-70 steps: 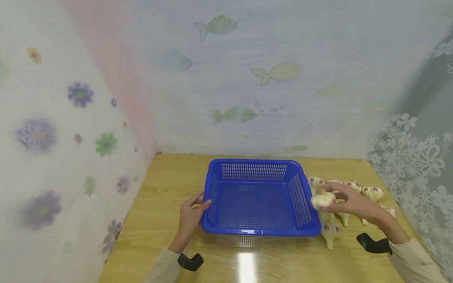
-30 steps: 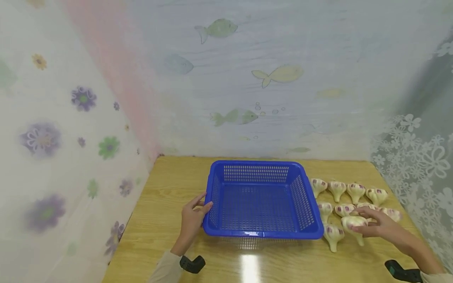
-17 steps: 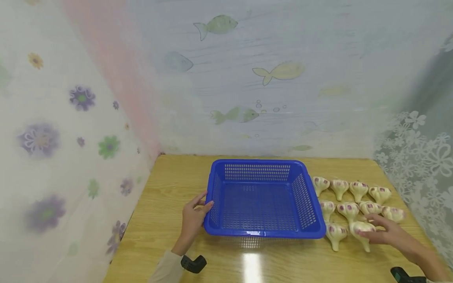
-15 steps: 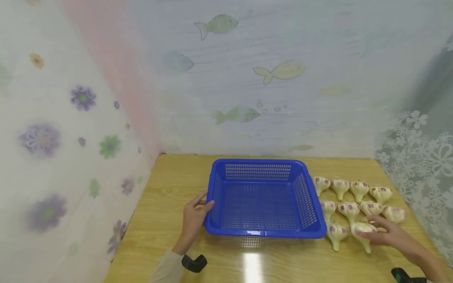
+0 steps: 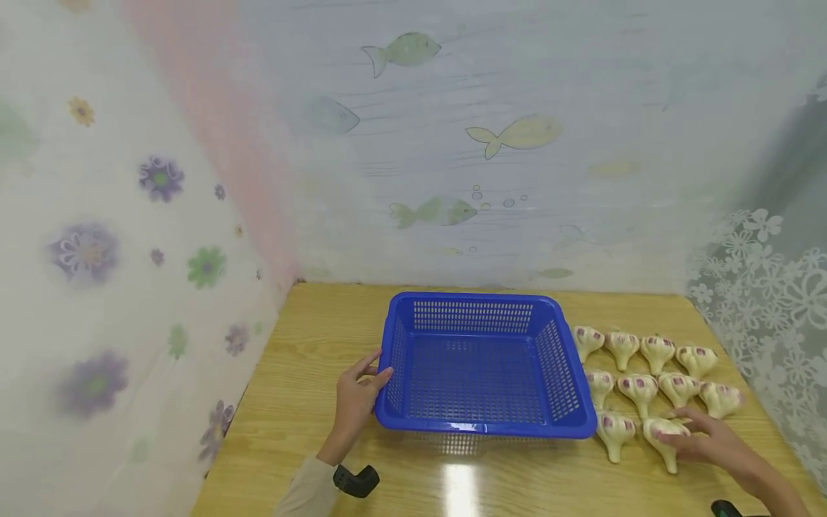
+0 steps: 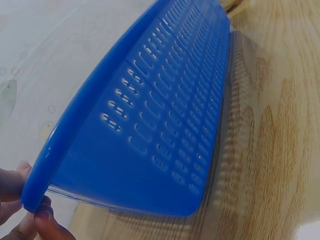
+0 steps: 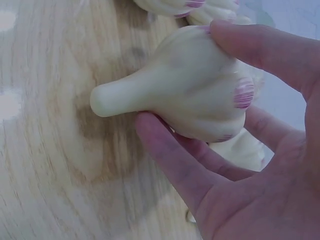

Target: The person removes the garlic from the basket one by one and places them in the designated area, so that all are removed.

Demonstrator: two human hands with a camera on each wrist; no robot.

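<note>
My left hand [image 5: 357, 402] pinches the left rim of a blue perforated plastic basket [image 5: 484, 429]; in the left wrist view, fingers [image 6: 47, 222] press the rim from both sides. The basket holds nothing. My right hand [image 5: 717, 445] has its thumb and fingers around a garlic bulb [image 5: 665, 439] in the front row, right of the basket. Up close in the right wrist view, this white garlic bulb [image 7: 195, 85] shows purple patches, its stem pointing away from the palm. It lies at or just over the wood; contact is unclear.
Several more garlic bulbs [image 5: 638, 388] lie in rows on the wooden table [image 5: 323, 323], right of the basket. The nearest bulb [image 5: 616, 431] in the front row sits close to the basket's right corner. A fish-painted wall [image 5: 426, 143] rises behind.
My right hand has carried the garlic bulb from beside the basket's right rim rightward and down to the front row. The left hand keeps its hold on the basket.
</note>
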